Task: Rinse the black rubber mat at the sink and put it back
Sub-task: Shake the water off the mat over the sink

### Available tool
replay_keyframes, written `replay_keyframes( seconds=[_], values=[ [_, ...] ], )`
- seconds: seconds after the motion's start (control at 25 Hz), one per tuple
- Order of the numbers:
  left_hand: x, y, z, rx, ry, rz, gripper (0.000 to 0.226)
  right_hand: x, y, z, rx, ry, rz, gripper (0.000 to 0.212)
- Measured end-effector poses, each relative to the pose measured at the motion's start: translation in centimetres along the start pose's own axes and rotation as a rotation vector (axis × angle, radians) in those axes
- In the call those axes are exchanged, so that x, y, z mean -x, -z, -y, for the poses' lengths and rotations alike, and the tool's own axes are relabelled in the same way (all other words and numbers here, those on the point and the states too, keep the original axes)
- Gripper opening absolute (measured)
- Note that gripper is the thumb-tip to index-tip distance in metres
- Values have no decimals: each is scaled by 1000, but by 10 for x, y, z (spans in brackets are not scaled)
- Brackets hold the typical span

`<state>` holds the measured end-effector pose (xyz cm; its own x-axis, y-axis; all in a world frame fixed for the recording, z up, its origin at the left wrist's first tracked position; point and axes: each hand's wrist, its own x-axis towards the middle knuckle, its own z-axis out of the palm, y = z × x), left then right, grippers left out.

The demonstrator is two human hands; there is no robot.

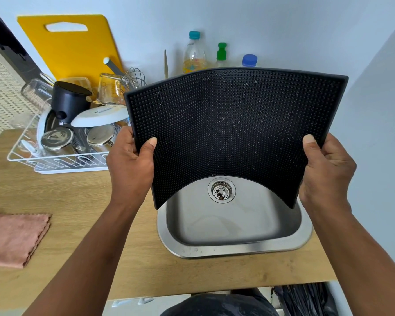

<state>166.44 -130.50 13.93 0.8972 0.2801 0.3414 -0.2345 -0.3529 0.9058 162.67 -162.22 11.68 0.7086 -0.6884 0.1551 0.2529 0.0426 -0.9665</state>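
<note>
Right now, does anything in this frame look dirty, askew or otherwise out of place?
Pale specks dot the studded face of the black rubber mat, which both hands (left hand, right hand) hold bowed over the sink. Dark bits sit in the drain strainer. Nothing looks spilled or broken.

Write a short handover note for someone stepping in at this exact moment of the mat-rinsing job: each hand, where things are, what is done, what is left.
Left hand: gripping the left edge of the black rubber mat, thumb on the studded face.
Right hand: gripping the right edge the same way.
Mat: held upright and bowed above the sink, studded side toward the person, pale specks and crumbs across it.
Sink: basin looks dry apart from a few droplets on the front rim; no water seen running; the tap is out of sight.
Done: mat brought to the sink.
Left: rinse it, then put it back.
</note>
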Motion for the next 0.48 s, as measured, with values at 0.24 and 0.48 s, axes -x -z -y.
replay_keyframes(
  seconds=[0.24,0.48],
  values=[
    [2,5,-2,31,1,-2,14,0,4,8,54,-2,61,26],
    [-22,-2,-11,-141,29,16,9,-39,-4,37,80,-168,147,22]
  ],
)
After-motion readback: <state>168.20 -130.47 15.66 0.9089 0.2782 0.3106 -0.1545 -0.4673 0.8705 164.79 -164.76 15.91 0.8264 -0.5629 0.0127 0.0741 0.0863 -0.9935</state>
